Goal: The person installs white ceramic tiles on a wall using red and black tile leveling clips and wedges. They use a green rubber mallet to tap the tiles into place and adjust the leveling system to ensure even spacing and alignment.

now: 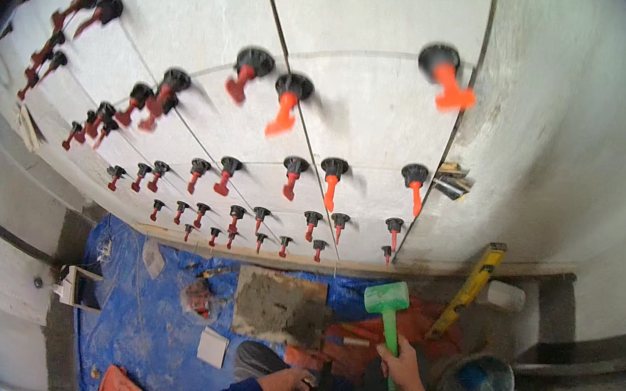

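Note:
My right hand [407,371] is wrapped round the handle of a green mallet [387,298], its head raised toward the lower part of the wall. My left hand [286,387] rests low by my knee with its fingers curled; a dark bit shows at the fingertips, too small to name. Large pale tiles [371,116] cover the wall before me. Rows of tile levelers with black caps and red or orange T-handles stick out along the joints, such as one near the right edge [414,179] and another higher up [442,66].
A yellow spirit level [468,291] leans at the right, near a bucket [475,387]. On the blue tarp [156,309] lies a mortar-smeared board [281,306]. A white tile piece [212,347], a clear bag [197,297] and an orange bag [125,390] lie to the left.

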